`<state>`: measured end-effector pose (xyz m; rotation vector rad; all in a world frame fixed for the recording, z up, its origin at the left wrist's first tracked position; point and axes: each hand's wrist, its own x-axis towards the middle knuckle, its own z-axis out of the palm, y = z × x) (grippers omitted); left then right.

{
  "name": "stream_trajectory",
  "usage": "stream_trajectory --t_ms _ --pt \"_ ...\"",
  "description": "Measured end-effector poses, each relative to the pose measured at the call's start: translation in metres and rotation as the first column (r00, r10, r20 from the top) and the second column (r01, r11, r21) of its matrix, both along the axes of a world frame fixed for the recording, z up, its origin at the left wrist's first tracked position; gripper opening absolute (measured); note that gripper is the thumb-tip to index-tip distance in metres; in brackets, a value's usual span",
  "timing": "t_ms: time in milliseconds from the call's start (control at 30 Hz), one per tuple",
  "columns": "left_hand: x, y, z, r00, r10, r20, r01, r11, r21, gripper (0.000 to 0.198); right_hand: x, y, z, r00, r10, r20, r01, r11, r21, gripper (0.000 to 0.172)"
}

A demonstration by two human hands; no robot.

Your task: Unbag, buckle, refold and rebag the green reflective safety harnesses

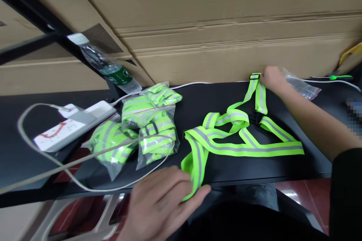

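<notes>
Left hand palm down, grip closed on reflective harness at worktop front edge; right hand outstretched, grip closed by buckle, rear edge

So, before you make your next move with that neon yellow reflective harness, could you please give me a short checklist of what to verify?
Left hand holding the near end of the neon yellow reflective harness: ok.
Right hand gripping the strap beside the black plastic buckle: cannot tell, its fingers are hidden.
Harness straps lying uncrossed: not ok, they loop and cross.
Thin white cable off the clear bagged harnesses: not ok, it lies across them.
Those bags sealed: cannot tell.
</notes>
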<state>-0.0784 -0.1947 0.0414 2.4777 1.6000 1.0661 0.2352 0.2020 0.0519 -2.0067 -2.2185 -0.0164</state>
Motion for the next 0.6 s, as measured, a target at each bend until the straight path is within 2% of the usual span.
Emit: stream_trajectory --t_ms 67,100,133,167,200,233,267,300,333,367,433,500,533,600 --pt "0.023 0.034 0.008 0.991 -0.116 -0.064 0.116 0.993 -0.004 0.025 -0.006 -0.023 0.019 0.999 0.043 0.000 -0.043 0.998 0.036 0.030" --pt "0.032 0.044 0.010 0.984 -0.161 -0.071 0.160 0.987 -0.008 0.028 -0.011 -0.038 0.028 0.992 0.119 -0.037 -0.114 0.986 0.120 0.029" --pt "0.040 0.048 0.012 0.980 -0.184 -0.075 0.184 0.983 -0.006 0.030 -0.019 -0.052 0.036 0.969 0.232 -0.081 -0.209 0.952 0.223 0.029" --pt "0.046 0.050 0.012 0.976 -0.203 -0.080 0.203 0.979 -0.009 0.032 -0.028 -0.065 0.041 0.922 0.372 -0.110 -0.332 0.903 0.271 0.029" --pt "0.050 0.048 0.012 0.974 -0.212 -0.085 0.211 0.977 -0.013 0.033 -0.038 -0.076 0.044 0.853 0.503 -0.137 -0.455 0.847 0.276 0.028" --pt "0.053 0.046 0.012 0.973 -0.214 -0.090 0.214 0.977 -0.015 0.034 -0.048 -0.085 0.044 0.751 0.638 -0.172 -0.609 0.769 0.195 0.028" --pt "0.055 0.043 0.011 0.973 -0.212 -0.095 0.212 0.977 -0.016 0.035 -0.059 -0.090 0.041 0.636 0.738 -0.225 -0.747 0.662 0.062 0.031" --pt "0.056 0.041 0.011 0.973 -0.209 -0.097 0.208 0.978 -0.014 0.036 -0.070 -0.092 0.036 0.547 0.787 -0.285 -0.830 0.555 -0.061 0.038" --pt "0.057 0.039 0.010 0.975 -0.201 -0.093 0.201 0.979 -0.010 0.036 -0.081 -0.092 0.030 0.501 0.799 -0.334 -0.865 0.470 -0.175 0.049" --pt "0.057 0.037 0.009 0.977 -0.193 -0.086 0.194 0.981 -0.001 0.036 -0.091 -0.089 0.024 0.496 0.790 -0.361 -0.866 0.417 -0.276 0.061" --pt "0.058 0.036 0.007 0.982 -0.178 -0.059 0.179 0.984 0.017 0.037 -0.107 -0.083 0.014 0.505 0.769 -0.393 -0.845 0.346 -0.408 0.074" --pt "0.059 0.035 0.005 0.986 -0.165 -0.030 0.166 0.986 0.029 0.038 -0.119 -0.079 0.010 0.495 0.758 -0.426 -0.835 0.277 -0.476 0.079" --pt "0.059 0.035 0.003 0.987 -0.159 -0.020 0.159 0.987 0.032 0.038 -0.123 -0.079 0.010 0.488 0.763 -0.424 -0.830 0.256 -0.495 0.079" --pt "0.060 0.034 0.001 0.988 -0.153 -0.006 0.153 0.988 0.037 0.039 -0.127 -0.083 0.012 0.493 0.785 -0.374 -0.813 0.262 -0.520 0.068"
